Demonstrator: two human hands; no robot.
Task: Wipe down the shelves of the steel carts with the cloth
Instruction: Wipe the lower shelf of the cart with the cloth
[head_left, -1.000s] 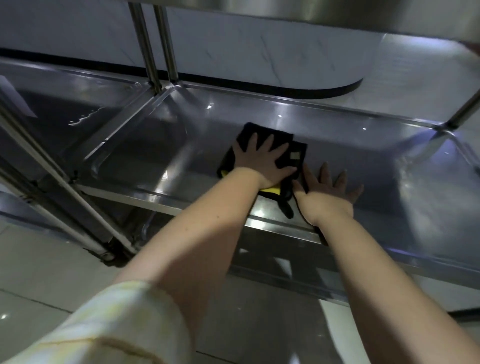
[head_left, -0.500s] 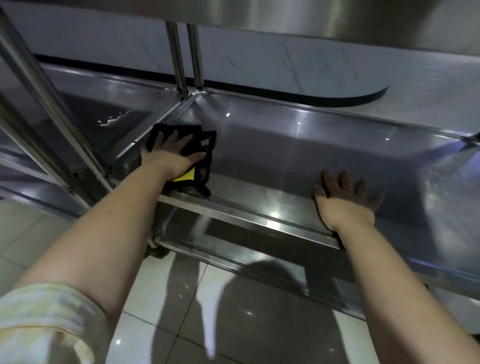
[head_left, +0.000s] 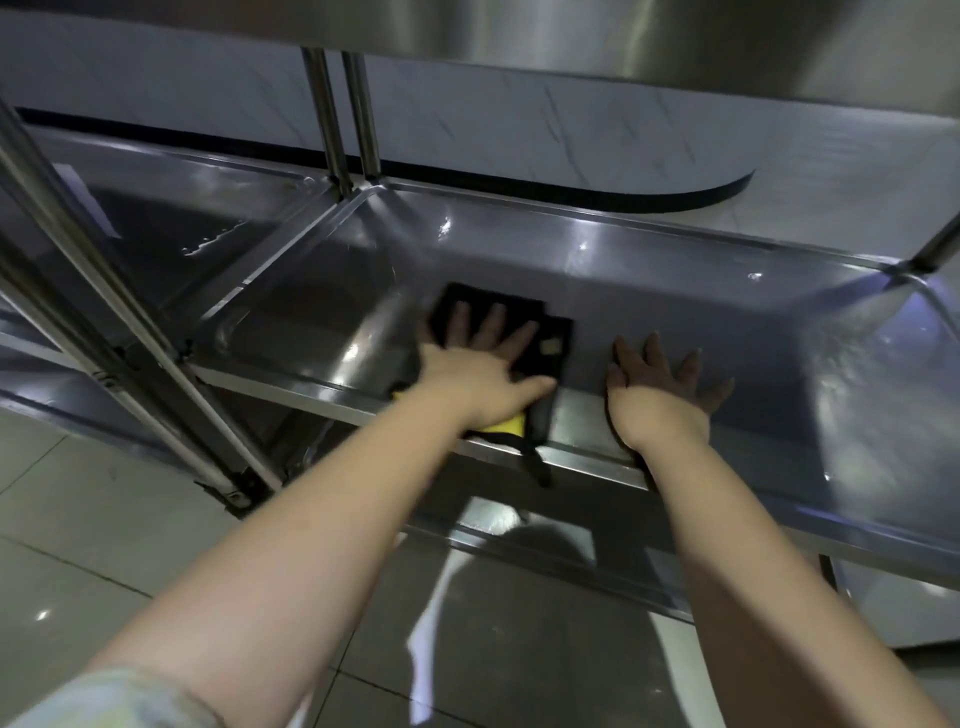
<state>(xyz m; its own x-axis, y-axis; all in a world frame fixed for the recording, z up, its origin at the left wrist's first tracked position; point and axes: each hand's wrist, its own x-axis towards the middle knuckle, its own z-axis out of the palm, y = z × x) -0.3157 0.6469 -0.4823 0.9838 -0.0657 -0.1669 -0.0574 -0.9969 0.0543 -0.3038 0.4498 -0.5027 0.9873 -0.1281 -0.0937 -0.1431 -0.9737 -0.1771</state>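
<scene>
A black cloth with a yellow underside lies on the middle shelf of the steel cart. My left hand presses flat on the cloth with its fingers spread, near the shelf's front rim. A black loop of the cloth hangs over that rim. My right hand rests flat on the bare shelf just to the right of the cloth, fingers straight and spread.
A second steel cart's shelf adjoins on the left, with water droplets on it. Upright steel posts stand at the back between the carts, and slanted posts cross at the left. An upper shelf overhangs. A lower shelf and tiled floor lie below.
My left hand has slid the cloth to the right, from the shelf's left end back toward my right hand. My right hand has stayed flat on the shelf.
</scene>
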